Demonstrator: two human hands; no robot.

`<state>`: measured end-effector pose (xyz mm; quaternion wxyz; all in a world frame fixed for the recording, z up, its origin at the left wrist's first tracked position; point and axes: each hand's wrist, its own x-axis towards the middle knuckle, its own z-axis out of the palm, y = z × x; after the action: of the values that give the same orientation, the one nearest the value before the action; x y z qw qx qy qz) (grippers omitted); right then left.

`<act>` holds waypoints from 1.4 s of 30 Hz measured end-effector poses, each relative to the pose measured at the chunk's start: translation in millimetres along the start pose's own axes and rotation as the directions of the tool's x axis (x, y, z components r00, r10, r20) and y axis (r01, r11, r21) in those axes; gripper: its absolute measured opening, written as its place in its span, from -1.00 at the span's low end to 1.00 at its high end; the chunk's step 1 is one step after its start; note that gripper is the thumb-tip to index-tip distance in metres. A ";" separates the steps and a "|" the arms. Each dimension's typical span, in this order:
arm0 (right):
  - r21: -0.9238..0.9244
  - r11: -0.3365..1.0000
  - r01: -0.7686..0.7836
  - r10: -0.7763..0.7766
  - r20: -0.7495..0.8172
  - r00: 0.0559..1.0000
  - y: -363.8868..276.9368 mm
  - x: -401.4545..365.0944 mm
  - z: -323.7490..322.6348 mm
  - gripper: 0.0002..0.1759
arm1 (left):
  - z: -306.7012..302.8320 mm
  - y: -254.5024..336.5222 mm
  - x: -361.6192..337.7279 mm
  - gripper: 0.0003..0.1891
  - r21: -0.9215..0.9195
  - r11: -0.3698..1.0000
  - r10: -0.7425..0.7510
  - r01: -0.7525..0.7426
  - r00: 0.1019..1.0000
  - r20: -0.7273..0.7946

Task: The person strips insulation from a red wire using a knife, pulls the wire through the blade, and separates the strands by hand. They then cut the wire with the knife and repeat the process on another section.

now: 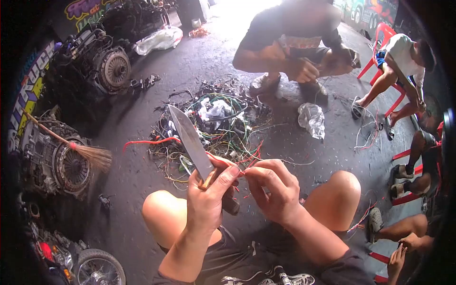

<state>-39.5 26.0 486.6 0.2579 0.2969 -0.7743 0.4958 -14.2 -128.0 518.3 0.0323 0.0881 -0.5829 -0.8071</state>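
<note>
My left hand (208,197) is closed around the handle of a large knife (191,138), whose wide blade points up and away from me. A red wire (154,141) passes behind the blade, and its near part lies along the fingers of that hand. My right hand (275,190) pinches the red wire close to my left thumb, with the fingertips of both hands almost touching. Beyond the knife, a tangled heap of wires (232,128) in several colours lies on the floor, with white plastic scraps among it. My palms and part of the knife handle are hidden.
Across the heap sits a person (289,52) with both hands raised. More people sit at the right, one on a red chair (382,35). Engine parts (114,69), a broom (90,154) and a motorcycle wheel (99,268) stand left. A plastic bag (311,121) lies on the floor.
</note>
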 end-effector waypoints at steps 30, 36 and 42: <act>0.708 0.050 -0.705 0.489 0.598 0.635 -0.2 -10.1 -2.0 -0.81 | -1.8 -2.0 0.7 -0.94 0.002 0.991 0.130 -0.131 0.988 0.080; 0.287 0.901 -0.326 0.267 0.224 0.937 -6.6 -1.1 -12.1 -0.87 | 5.9 -6.4 0.4 -0.94 0.085 0.996 0.036 -0.030 0.996 -0.077; 0.433 0.584 -0.687 0.511 0.461 0.725 -4.2 -3.8 -9.0 -0.87 | -1.2 -12.7 6.4 -0.89 0.020 1.000 -0.009 0.011 0.996 -0.091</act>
<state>-32.9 33.7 489.9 -0.1446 0.1466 -0.6685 0.7146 -19.6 -126.1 505.2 0.0538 0.1279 -0.5887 -0.7963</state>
